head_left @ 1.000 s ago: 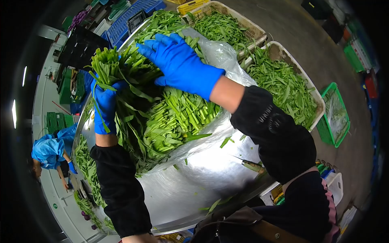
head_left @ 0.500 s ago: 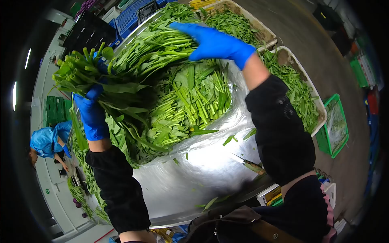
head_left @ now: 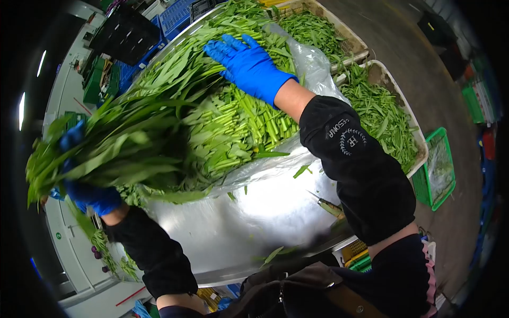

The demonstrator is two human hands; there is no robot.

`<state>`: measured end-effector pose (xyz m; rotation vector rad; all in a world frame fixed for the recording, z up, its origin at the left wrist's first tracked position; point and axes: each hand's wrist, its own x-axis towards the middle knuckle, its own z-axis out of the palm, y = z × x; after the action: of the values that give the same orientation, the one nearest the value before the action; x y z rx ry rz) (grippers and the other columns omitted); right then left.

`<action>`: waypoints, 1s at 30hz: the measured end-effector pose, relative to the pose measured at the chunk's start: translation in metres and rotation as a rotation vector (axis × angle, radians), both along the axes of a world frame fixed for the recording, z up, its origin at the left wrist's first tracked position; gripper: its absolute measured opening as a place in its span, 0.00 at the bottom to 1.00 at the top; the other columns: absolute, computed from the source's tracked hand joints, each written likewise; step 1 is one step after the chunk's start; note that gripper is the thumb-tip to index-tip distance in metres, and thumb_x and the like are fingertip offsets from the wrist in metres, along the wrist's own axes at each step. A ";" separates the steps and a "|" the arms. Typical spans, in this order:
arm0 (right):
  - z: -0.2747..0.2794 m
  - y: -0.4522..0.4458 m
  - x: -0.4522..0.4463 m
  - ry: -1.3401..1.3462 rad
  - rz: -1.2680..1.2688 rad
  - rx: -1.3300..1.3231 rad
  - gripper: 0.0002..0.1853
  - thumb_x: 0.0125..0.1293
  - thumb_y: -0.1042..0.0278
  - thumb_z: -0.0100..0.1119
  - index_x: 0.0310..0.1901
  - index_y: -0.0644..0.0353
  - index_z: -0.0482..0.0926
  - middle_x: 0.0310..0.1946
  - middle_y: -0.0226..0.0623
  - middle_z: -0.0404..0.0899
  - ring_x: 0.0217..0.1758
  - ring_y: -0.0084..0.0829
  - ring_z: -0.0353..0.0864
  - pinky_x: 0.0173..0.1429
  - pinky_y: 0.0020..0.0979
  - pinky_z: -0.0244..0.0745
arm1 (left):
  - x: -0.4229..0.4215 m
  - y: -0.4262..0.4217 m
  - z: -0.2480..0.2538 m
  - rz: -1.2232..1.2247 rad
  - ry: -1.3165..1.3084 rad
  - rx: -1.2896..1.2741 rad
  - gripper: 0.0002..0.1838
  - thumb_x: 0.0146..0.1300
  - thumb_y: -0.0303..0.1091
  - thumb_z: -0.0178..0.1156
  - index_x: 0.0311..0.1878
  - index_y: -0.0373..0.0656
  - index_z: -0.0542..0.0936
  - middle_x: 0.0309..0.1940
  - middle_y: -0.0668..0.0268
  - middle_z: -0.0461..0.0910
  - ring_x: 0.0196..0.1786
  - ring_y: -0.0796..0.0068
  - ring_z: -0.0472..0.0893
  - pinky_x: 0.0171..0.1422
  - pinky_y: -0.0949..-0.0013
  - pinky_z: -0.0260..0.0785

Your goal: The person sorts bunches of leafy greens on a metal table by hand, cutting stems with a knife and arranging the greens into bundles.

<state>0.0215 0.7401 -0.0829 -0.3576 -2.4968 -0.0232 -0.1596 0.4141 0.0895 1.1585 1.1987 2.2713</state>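
Note:
My left hand (head_left: 87, 196), in a blue glove, is closed around a big bunch of water spinach (head_left: 122, 138) held up at the left, its leaves blurred by motion. My right hand (head_left: 249, 66), also gloved in blue, lies palm down with fingers spread on the heap of water spinach (head_left: 185, 61). Below that hand, cut stem ends (head_left: 254, 114) point toward me, packed in a clear plastic bag (head_left: 313, 63) whose edge shows at the right. All this rests on a shiny metal table (head_left: 254, 228).
A knife (head_left: 331, 206) lies on the table near my right forearm. Two pale crates (head_left: 421, 143) of loose greens stand beyond the right edge, with a green basket (head_left: 450, 175) beside them. Black crates (head_left: 124, 34) and blue crates (head_left: 175, 18) are stacked at the back left.
My left hand has swung left and down with the bunch, whose leaves now point left instead of its stem ends. My right hand has shifted slightly left and down, settling on the heap.

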 end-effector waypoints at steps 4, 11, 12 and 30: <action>0.003 -0.006 0.011 -0.057 0.032 0.034 0.34 0.66 0.51 0.50 0.73 0.43 0.54 0.72 0.32 0.57 0.75 0.39 0.53 0.76 0.48 0.39 | 0.048 -0.076 0.036 0.384 0.219 -0.008 0.31 0.68 0.50 0.41 0.65 0.35 0.67 0.63 0.52 0.69 0.67 0.57 0.66 0.73 0.52 0.53; -0.002 -0.125 0.188 0.163 0.058 -0.497 0.15 0.62 0.60 0.60 0.52 0.45 0.80 0.37 0.33 0.83 0.31 0.35 0.83 0.36 0.33 0.79 | 0.063 -0.238 -0.034 0.464 0.413 -1.015 0.27 0.53 0.19 0.61 0.59 0.39 0.74 0.48 0.58 0.81 0.51 0.66 0.79 0.58 0.66 0.71; -0.011 -0.146 0.221 -0.029 -0.045 -0.542 0.13 0.62 0.59 0.61 0.48 0.46 0.82 0.37 0.32 0.83 0.30 0.34 0.83 0.36 0.33 0.78 | 0.085 -0.213 -0.066 0.510 0.753 -1.217 0.29 0.51 0.20 0.61 0.60 0.40 0.73 0.47 0.59 0.81 0.49 0.69 0.80 0.54 0.70 0.72; -0.076 -0.386 0.208 -0.037 -0.094 -1.241 0.26 0.63 0.62 0.59 0.63 0.50 0.67 0.49 0.37 0.80 0.47 0.35 0.82 0.51 0.33 0.76 | 0.154 -0.247 -0.291 0.321 1.024 -1.385 0.66 0.34 0.57 0.73 0.73 0.38 0.48 0.66 0.49 0.61 0.69 0.47 0.59 0.72 0.44 0.46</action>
<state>0.2292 0.3545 -0.1587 -0.9416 -2.2103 1.5068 -0.0055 0.1668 -0.2014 1.4012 2.6860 0.2888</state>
